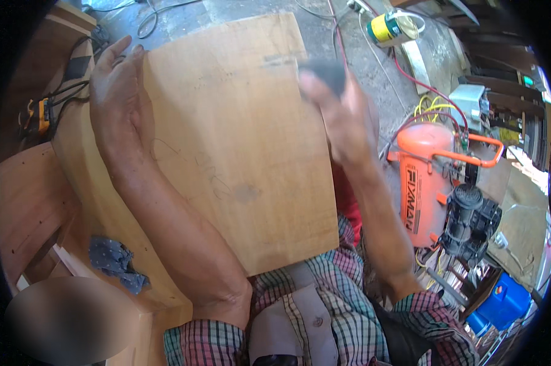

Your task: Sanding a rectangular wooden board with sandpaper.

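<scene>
A flat, light-brown wooden board (227, 140) lies tilted before me, its near edge against my checked shirt. Grey smudges and faint pencil marks show on its face. At the board's far left edge, my left hand (120, 79) is closed round the side, with the forearm running along that edge. My right hand (345, 116) is over the board's upper right edge, smeared by motion. It is closed on a dark piece that looks like sandpaper (328, 74), with the thumb pressed on top. The underside of this piece is hidden.
An orange air compressor (425, 183) stands to the right, with red hose and yellow cord near it. A yellow-and-green paint bucket (391, 29) is at the far right. Left lie a crumpled dotted blue cloth (114, 259) and a yellow-black tool (41, 119). A blue container (504, 302) sits lower right.
</scene>
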Demonstrator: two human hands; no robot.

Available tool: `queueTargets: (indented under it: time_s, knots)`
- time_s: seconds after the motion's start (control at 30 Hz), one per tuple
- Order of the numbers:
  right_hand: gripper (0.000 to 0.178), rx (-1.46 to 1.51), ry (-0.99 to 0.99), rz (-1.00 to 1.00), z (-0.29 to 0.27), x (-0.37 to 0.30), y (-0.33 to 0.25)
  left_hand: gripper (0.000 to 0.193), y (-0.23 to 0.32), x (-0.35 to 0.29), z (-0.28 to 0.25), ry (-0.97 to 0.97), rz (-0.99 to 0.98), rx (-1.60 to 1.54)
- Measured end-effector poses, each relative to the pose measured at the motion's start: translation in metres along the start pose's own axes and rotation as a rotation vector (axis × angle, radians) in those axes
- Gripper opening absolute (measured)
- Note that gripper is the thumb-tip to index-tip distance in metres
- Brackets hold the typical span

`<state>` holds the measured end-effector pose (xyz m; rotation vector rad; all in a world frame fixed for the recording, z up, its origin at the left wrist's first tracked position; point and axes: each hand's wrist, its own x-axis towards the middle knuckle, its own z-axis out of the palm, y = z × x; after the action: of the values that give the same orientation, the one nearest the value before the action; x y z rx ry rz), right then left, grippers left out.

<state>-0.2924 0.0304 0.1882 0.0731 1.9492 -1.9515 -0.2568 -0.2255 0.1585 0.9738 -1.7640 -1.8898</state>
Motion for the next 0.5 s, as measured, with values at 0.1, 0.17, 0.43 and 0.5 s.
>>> queueTargets:
  time_s: [0.1, 0.17, 0.43, 0.5]
  knots:
    - [0.037, -0.306, 0.017, -0.061, -0.011, -0.022, 0.000, 0.040, 0.010, -0.003, 0.009, -0.009, 0.013, 0.072]
    - [0.038, -0.403, 0.085, -0.091, -0.003, -0.017, -0.005, 0.039, 0.008, -0.006, 0.002, -0.056, 0.039, -0.038]
    - [0.029, -0.317, -0.115, -0.036, -0.004, -0.001, -0.010, 0.040, 0.011, -0.004, 0.009, 0.005, -0.012, 0.013]
    - [0.029, -0.296, -0.093, -0.052, 0.006, 0.000, -0.009, 0.040, 0.003, 0.001, 0.004, -0.020, 0.066, -0.055]
